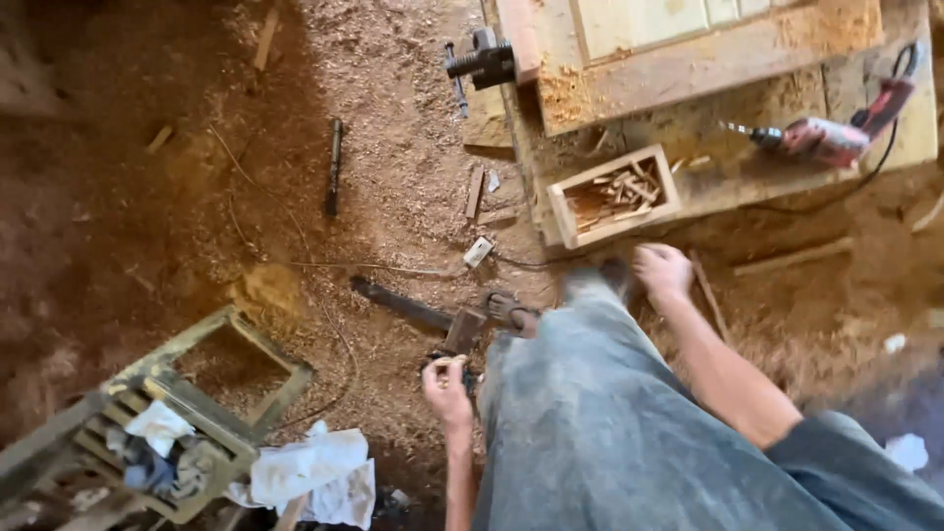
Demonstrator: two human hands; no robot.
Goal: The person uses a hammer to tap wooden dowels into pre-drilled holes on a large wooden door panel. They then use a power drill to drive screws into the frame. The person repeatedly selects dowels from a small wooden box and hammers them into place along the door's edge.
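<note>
While the person stands over a sawdust-covered floor (393, 147), the left hand (447, 383) is down beside the left trouser leg (610, 423), its fingers curled shut around a small dark object (462, 372) whose kind cannot be told. Just above that hand lies a long dark metal clamp (447, 317), its bar running up-left across the shavings and its head touching the edge of the trouser leg.

The right hand (662, 270) hangs near the knee, fingers loosely bent and holding nothing, just below the near edge of a low wooden workboard (728, 162). On that board, close to its near edge, sits a small open wooden box of dowel pegs (615, 195); a red corded power drill (826, 141) lies further right, bit pointing left, well apart from the box. A framed wooden panel (688, 59) covers the far part of the board, and a black screw clamp (482, 64) grips its left edge, jutting out over the floor.

Left of the clamp bar the floor is open, broken only by a dark rod (334, 167), a thin cable (374, 267) and scattered wood offcuts (475, 192). At lower left a wooden crate (211, 379) holding rags (157, 428) stands with crumpled white paper (310, 472) against it, near the left hand but apart from it.
</note>
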